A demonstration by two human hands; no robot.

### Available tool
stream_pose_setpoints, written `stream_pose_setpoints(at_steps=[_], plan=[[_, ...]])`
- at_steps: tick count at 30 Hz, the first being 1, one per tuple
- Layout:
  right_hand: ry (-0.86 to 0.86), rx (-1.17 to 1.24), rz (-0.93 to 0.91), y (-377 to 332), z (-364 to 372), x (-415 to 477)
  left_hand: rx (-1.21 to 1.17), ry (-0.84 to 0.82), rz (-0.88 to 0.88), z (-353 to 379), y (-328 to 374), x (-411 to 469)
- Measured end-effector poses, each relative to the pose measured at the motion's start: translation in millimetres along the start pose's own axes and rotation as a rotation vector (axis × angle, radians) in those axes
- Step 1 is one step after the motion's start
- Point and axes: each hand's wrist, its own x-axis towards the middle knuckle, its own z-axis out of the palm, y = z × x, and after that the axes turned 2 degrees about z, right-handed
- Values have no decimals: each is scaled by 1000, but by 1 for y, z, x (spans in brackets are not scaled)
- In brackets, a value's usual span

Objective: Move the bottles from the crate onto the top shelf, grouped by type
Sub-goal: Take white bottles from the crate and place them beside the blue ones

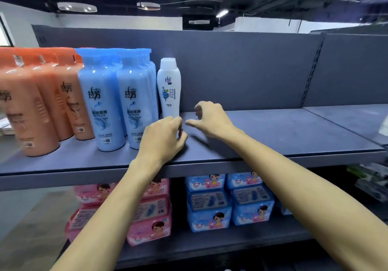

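The 1 head-worn wide-angle camera is looking forward and slightly down from close range, facing the top shelf (pixel 273 132) head-on and taking in the lower shelf (pixel 210 245) beneath.

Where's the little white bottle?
In the head view, the white bottle stands upright on the top shelf, just right of the blue bottles, behind the left hand.

Grey top shelf (pixel 273 132), orange bottles (pixel 42 107) left, blue bottles (pixel 117 107) beside, white bottle (pixel 169 86) seemingly touching them
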Motion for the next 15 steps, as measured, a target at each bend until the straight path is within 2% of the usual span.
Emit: stream_pose_setpoints(at_steps=[4, 15], plan=[[32, -13, -11, 2, -25, -22, -41, 4, -28, -6, 9, -2], [113, -20, -60, 7, -71, -105, -281, 42, 53, -32, 70, -33]])
